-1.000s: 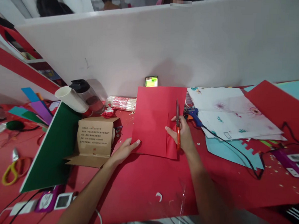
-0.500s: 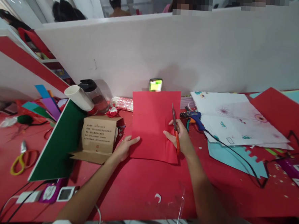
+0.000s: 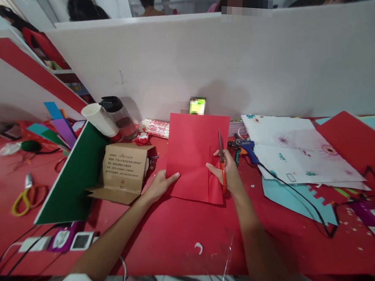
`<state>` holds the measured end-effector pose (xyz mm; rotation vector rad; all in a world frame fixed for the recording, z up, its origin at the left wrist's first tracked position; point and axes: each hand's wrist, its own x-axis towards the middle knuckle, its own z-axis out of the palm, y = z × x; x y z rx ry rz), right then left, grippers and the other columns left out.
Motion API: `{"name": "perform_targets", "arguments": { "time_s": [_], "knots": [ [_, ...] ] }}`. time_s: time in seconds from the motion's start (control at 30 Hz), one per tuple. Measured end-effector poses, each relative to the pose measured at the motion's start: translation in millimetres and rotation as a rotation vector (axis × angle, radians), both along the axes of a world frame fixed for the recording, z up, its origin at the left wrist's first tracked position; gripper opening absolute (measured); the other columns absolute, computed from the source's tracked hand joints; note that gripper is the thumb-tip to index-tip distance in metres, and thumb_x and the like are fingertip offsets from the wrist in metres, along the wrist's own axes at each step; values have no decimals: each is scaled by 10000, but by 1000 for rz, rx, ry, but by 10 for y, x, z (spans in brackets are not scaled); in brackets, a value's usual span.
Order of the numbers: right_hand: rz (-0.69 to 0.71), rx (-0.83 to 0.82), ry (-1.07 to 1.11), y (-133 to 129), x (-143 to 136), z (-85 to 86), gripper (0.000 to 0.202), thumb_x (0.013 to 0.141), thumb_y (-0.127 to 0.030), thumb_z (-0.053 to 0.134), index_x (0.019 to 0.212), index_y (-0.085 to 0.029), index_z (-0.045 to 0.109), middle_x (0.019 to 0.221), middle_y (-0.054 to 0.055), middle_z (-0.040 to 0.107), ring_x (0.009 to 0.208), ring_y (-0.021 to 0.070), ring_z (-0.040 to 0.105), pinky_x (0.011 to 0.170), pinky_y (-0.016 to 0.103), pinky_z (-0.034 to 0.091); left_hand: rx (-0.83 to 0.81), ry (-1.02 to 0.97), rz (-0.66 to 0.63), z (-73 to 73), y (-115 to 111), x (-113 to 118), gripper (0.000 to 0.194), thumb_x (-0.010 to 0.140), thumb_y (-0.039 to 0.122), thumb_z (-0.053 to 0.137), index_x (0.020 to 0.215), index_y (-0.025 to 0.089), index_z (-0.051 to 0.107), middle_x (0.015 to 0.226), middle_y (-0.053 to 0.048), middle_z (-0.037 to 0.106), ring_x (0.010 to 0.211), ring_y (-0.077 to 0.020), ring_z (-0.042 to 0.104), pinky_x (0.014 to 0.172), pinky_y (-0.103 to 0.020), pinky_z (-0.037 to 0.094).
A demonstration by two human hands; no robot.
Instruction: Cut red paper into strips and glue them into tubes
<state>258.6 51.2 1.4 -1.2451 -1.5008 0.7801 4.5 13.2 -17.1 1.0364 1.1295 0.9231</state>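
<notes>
A sheet of red paper is held up above the table, with a long slit running up from its lower edge near the right side. My left hand pinches the sheet's lower left edge, thumb on the front. Closed around scissors with orange handles, my right hand also rests its thumb side against the paper by the slit. The scissor blades point up and away, lying over the strip right of the slit. Fingers behind the sheet are hidden.
An open cardboard box, a green board and yellow-handled scissors lie left. A cup and bottle stand behind. Right are a blue glue gun, its cord and printed white sheets. Clear plastic lies near the front.
The view has shifted slightly. The paper, both hands and the scissors sit a little further right in view; the faint crosswise crease on the sheet shows less. Both grips stay the same.
</notes>
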Motion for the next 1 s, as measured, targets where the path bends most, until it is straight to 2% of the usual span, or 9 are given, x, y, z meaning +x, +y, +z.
{"name": "perform_targets", "arguments": {
  "time_s": [0.27, 0.5, 0.57, 0.7, 0.77, 0.9, 1.0],
  "knots": [
    [-22, 14, -20, -18, -26, -4, 379, 780, -434, 755, 998, -253, 503, 806, -32, 476, 680, 164, 486, 689, 316, 453, -37, -23, 26, 26, -17, 15, 446, 760, 539, 806, 973, 148, 796, 948, -91, 816, 871, -273, 764, 844, -379, 589],
    [-23, 10, -47, -64, -48, 45, 354, 806, -431, 742, 1003, -258, 505, 744, -61, 380, 611, 144, 396, 632, 299, 424, -155, -198, 26, 72, -34, 15, 497, 684, 503, 879, 993, 128, 772, 978, -138, 808, 869, -289, 773, 885, -426, 596],
    [-15, 21, -50, -79, -40, 71, 359, 805, -426, 749, 1010, -256, 509, 767, -54, 401, 622, 144, 402, 643, 300, 429, -105, -131, 7, 60, -29, 4, 484, 711, 491, 865, 1022, 133, 768, 1017, -138, 803, 904, -289, 769, 899, -423, 591],
    [-12, 56, -47, -106, -19, 111, 360, 808, -404, 764, 1020, -255, 514, 849, -29, 468, 690, 157, 457, 696, 311, 444, 97, 162, -2, 13, -7, -16, 386, 809, 478, 776, 1018, 153, 781, 1026, -107, 803, 954, -289, 749, 891, -391, 583],
    [-11, 45, -53, -117, -19, 120, 356, 818, -403, 762, 1022, -256, 510, 851, -26, 470, 704, 164, 469, 712, 316, 446, 157, 235, -4, 5, 1, -17, 362, 835, 469, 744, 1011, 156, 788, 1026, -106, 804, 962, -296, 743, 886, -393, 583],
    [-2, 3, -58, -114, -34, 132, 387, 832, -457, 752, 1052, -255, 508, 863, -14, 490, 723, 175, 484, 746, 335, 467, 184, 225, -6, 25, 15, -11, 367, 836, 452, 738, 1060, 165, 783, 1045, -110, 804, 995, -306, 743, 914, -413, 585],
    [-41, -3, -29, -85, 0, 151, 412, 834, -516, 738, 1070, -257, 521, 928, 13, 543, 795, 196, 534, 799, 363, 493, 172, 190, 65, 15, 45, -24, 403, 821, 461, 747, 1090, 162, 767, 1105, -121, 795, 1040, -303, 742, 974, -433, 571]
  ]
}}
